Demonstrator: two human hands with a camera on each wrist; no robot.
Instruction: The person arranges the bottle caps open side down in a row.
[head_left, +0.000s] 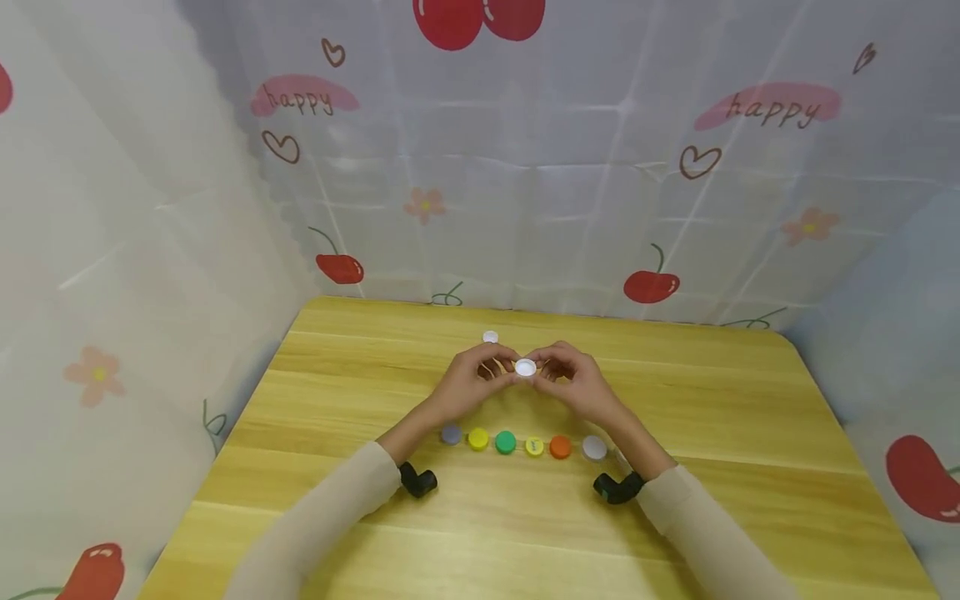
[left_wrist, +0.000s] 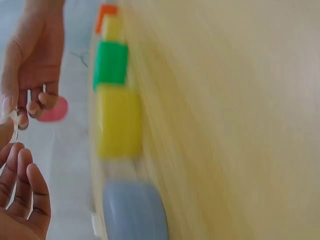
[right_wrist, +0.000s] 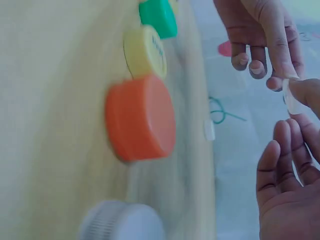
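A white bottle cap (head_left: 525, 367), hollow side facing up in the head view, is pinched between both hands above the table. My left hand (head_left: 470, 379) grips its left edge with thumb and fingertips. From the other side, my right hand (head_left: 581, 383) pinches the right edge. Both wrist views show the cap edge-on, partly hidden by a thumb. Nearer to me lies a row of caps: grey-blue (head_left: 452, 434), yellow (head_left: 478, 439), green (head_left: 506, 442), smaller yellow with a dark mark (head_left: 534, 447), orange (head_left: 560, 447) and pale grey (head_left: 595, 448).
Another white cap (head_left: 490, 337) lies on the wooden table (head_left: 735, 400) beyond my left hand. A pale thing at the row's right end is partly hidden by my right wrist. Printed curtains (head_left: 525, 183) enclose the table at the back and sides.
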